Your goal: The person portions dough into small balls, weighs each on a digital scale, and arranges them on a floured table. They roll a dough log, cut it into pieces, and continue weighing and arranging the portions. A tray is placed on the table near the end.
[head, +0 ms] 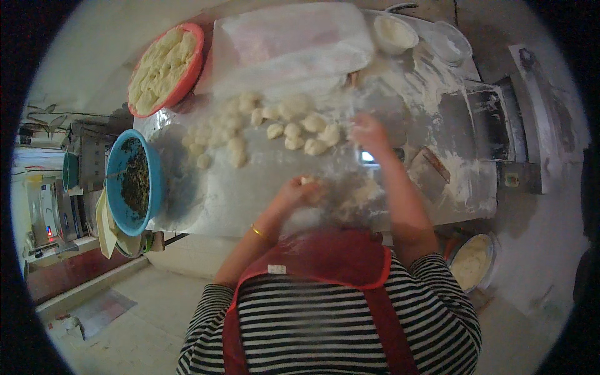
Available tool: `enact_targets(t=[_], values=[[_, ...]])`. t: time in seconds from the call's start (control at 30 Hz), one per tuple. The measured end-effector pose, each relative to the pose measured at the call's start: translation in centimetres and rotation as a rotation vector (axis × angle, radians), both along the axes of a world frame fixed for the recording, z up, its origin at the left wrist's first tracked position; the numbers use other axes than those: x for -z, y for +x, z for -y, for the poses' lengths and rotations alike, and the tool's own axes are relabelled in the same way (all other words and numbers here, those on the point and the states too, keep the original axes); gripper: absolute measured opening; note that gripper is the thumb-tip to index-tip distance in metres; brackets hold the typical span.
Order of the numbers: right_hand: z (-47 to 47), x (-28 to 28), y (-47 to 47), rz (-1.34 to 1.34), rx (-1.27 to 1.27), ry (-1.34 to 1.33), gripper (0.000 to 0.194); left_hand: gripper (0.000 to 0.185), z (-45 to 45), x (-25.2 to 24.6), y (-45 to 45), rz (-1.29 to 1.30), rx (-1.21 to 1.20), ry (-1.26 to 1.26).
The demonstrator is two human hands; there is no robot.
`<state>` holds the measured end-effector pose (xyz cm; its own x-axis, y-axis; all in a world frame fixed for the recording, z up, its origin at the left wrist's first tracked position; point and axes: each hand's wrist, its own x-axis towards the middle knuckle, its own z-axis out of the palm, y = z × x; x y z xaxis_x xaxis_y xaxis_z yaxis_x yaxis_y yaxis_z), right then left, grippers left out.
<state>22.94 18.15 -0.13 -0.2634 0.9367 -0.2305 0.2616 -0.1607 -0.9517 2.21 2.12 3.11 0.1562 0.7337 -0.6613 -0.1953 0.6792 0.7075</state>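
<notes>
My left hand (pixel 302 191), with a gold bracelet at the wrist, is closed around a small piece of pale dough (pixel 310 180) near the table's front edge. Farther out and to the right, my right hand (pixel 369 131) is raised over the floury table, blurred; whether anything is in its fingers cannot be told. Several dough pieces (pixel 315 146) lie just left of it. More small, blurred dough lumps (pixel 213 133) spread across the table's left half.
A blue bowl of dark chopped filling (pixel 157 187) stands at the left edge, a red basin of dough (pixel 199 56) behind it. A plastic-covered sheet (pixel 295 37) lies at the back. White tubs (pixel 396 35), a scraper (pixel 430 164) and loose flour are on the right.
</notes>
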Motion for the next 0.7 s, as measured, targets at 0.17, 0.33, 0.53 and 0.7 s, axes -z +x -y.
enact_targets(t=[0.17, 0.33, 0.53, 0.7], values=[[0.5, 0.0, -1.8, 0.213, 0.104, 0.253, 0.023, 0.03, 0.1, 1.9, -0.7, 0.011, -0.095, 0.047], [-2.1, -0.8, 1.3, 0.698, 0.218, 0.634, 0.02, 0.039, -0.5, 3.4, -1.2, -0.063, -0.091, 0.062], [-2.4, -0.9, 2.2, 0.834, 0.27, 0.655, 0.02, 0.049, -1.0, 2.6, -0.9, -0.082, 0.029, 0.236], [-1.9, -1.2, 2.6, 0.53, 0.47, 0.582, 0.015, 0.047, -1.7, 1.5, 0.0, -0.103, 0.11, 0.211]])
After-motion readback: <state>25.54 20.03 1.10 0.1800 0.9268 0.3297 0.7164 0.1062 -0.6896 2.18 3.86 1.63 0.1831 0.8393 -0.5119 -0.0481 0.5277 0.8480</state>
